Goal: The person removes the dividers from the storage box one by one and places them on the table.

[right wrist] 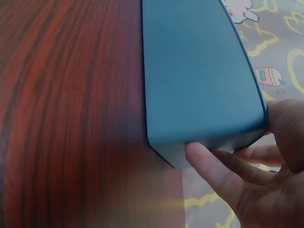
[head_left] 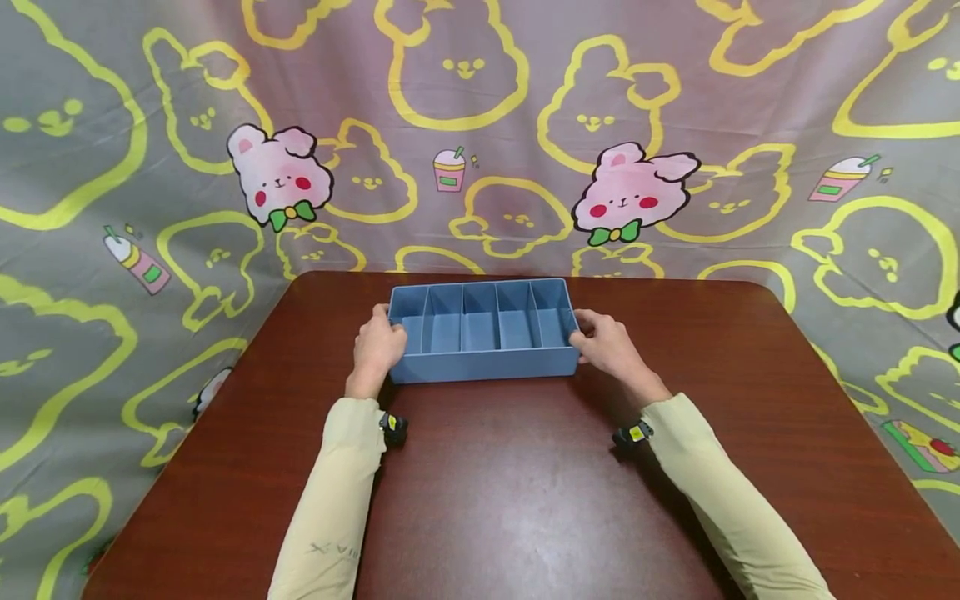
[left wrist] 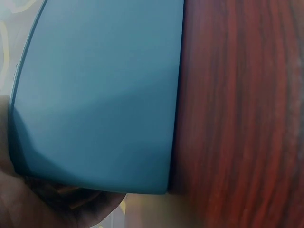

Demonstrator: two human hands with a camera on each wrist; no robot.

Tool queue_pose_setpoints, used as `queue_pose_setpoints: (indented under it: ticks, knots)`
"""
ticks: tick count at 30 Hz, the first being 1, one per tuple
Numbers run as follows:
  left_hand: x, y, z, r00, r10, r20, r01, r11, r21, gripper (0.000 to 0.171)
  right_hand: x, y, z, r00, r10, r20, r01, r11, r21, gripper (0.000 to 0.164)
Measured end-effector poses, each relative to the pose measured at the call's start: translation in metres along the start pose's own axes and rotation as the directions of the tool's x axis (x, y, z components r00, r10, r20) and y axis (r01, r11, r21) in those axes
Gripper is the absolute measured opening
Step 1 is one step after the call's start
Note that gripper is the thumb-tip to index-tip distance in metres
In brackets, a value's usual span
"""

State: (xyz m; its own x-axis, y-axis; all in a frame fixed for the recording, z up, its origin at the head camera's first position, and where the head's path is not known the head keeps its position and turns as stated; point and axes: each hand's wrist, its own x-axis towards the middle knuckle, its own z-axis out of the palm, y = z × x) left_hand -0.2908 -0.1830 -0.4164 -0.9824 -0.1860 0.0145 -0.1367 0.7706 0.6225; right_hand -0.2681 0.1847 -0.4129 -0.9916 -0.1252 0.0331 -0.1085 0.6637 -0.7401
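A blue divided storage box rests on the table, its open top showing several compartments side by side with nothing in them. At its left end my left hand grips the end wall, thumb over the rim. My right hand holds the opposite end, thumb by the top edge. In the right wrist view, fingers press against the box's end wall, below the front corner. The left wrist view shows the box's smooth front wall, with part of the left hand behind its lower corner.
The dark red-brown wooden table reaches around the box on all sides. Behind it and along both sides hangs a grey curtain printed with yellow outlines and pink rabbits. A small black wrist camera sits by the left cuff, another wrist camera by the right.
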Motion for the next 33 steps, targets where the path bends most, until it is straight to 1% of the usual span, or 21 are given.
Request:
queue_pose_setpoints:
  ticks: [8, 12, 18, 26, 33]
  knots:
    - [-0.002, 0.003, 0.002, 1.000, -0.011, 0.022, 0.011, 1.000, -0.009, 0.053, 0.000, 0.005, -0.002, 1.000, 0.001, 0.004, -0.001, 1.000, 0.005, 0.054]
    - [-0.002, 0.005, 0.005, 1.000, -0.004, 0.013, 0.004, 1.000, -0.003, 0.053, -0.001, 0.008, -0.004, 1.000, 0.001, 0.002, -0.001, 1.000, -0.005, 0.055]
    - [-0.002, 0.010, 0.009, 0.999, -0.004, 0.036, 0.004, 1.000, -0.013, 0.054, -0.005, 0.013, -0.008, 1.000, 0.004, -0.006, -0.004, 1.000, -0.014, 0.056]
    - [-0.003, 0.015, 0.013, 1.000, 0.011, 0.017, -0.011, 1.000, -0.011, 0.053, -0.007, 0.018, -0.012, 1.000, 0.017, -0.012, -0.017, 1.000, -0.009, 0.057]
    - [-0.004, 0.020, 0.015, 1.000, 0.016, 0.007, -0.016, 1.000, -0.012, 0.052, -0.007, 0.021, -0.016, 1.000, 0.005, -0.023, -0.005, 1.000, -0.016, 0.055]
